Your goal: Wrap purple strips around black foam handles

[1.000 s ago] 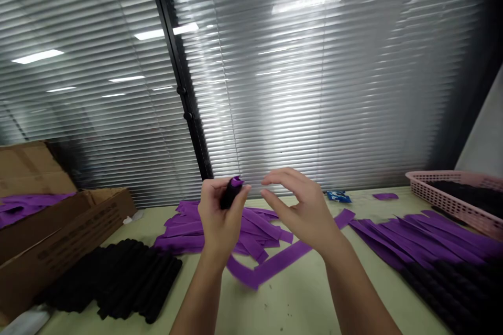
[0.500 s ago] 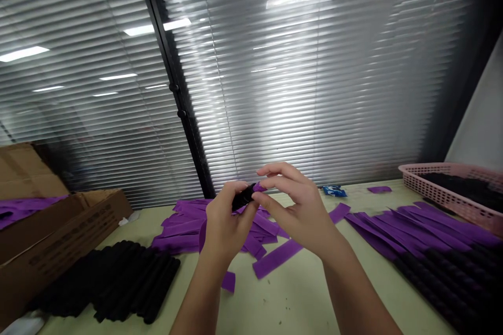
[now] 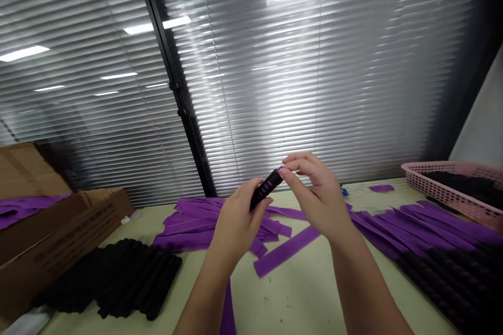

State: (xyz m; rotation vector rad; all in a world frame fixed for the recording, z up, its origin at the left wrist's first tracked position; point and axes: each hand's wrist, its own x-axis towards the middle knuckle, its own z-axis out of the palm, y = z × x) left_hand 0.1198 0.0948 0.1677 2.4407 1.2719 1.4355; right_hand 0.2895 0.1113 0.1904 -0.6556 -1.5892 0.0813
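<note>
My left hand is closed around a black tube that tilts up to the right. Purple shows through a row of slots along its side. At the upper end, my right hand pinches with thumb and fingers where a bit of purple strip peeks out. A purple strip hangs below my left forearm; its link to the tube is hidden. Behind my hands lies a loose pile of purple strips, and a single flat strip rests on the table beneath them.
Plain black tubes lie in rows at left, beside a cardboard box. At right, several black tubes have purple strips extending from them. A pink basket with black pieces stands behind, near the blinds.
Both hands have shifted a little right and up. More of the slotted tube shows between them, and the purple strip below my left forearm hangs farther down.
</note>
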